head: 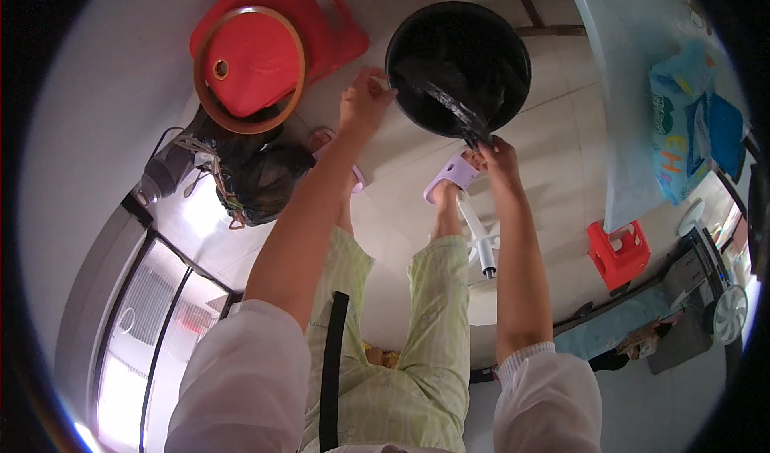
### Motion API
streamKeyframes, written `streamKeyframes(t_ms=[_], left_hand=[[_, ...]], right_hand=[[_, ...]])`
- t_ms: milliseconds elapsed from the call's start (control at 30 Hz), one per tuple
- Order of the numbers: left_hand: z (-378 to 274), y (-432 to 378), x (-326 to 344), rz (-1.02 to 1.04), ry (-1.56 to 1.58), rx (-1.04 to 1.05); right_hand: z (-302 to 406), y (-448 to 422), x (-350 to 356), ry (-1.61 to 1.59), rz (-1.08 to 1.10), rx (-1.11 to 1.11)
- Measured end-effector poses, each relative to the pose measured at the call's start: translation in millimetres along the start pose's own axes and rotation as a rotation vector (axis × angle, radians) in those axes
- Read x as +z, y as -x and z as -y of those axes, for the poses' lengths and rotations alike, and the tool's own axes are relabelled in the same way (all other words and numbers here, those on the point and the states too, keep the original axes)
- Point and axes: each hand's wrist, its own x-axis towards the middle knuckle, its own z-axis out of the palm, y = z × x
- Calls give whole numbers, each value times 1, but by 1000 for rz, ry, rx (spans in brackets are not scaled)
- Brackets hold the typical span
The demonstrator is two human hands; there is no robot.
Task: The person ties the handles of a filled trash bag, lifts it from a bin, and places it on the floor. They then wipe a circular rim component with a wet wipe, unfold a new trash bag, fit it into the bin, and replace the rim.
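Note:
A round black bin [394,107] stands on the tiled floor before me, its dark inside hard to make out. My right hand [500,157] grips a bunched black plastic bag [460,110] at the near rim, and the bag stretches across the bin's mouth. Beside the left rim is my left hand [366,101], its fingers curled together; whether anything thin is between them cannot be made out. Further left, a brown ring [200,86] lies on a red plastic stool [337,44].
A filled black plastic bag [271,179] rests on the floor at left. Pale purple slippers [452,173] are on my feet, near a white stand [478,230]. At right are a table [625,122] with a blue printed packet [677,146] and a small red stool [619,254].

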Motion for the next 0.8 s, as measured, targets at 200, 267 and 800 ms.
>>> streamKeyframes(t_ms=[200, 267, 800], left_hand=[[-23, -9, 22, -101, -190, 175], [-26, -15, 23, -67, -231, 145], [-56, 5, -13, -154, -54, 117]], right_hand=[[71, 55, 6, -310, 90, -203], [82, 64, 1, -345, 69, -246], [84, -16, 77, 179, 425, -442]])
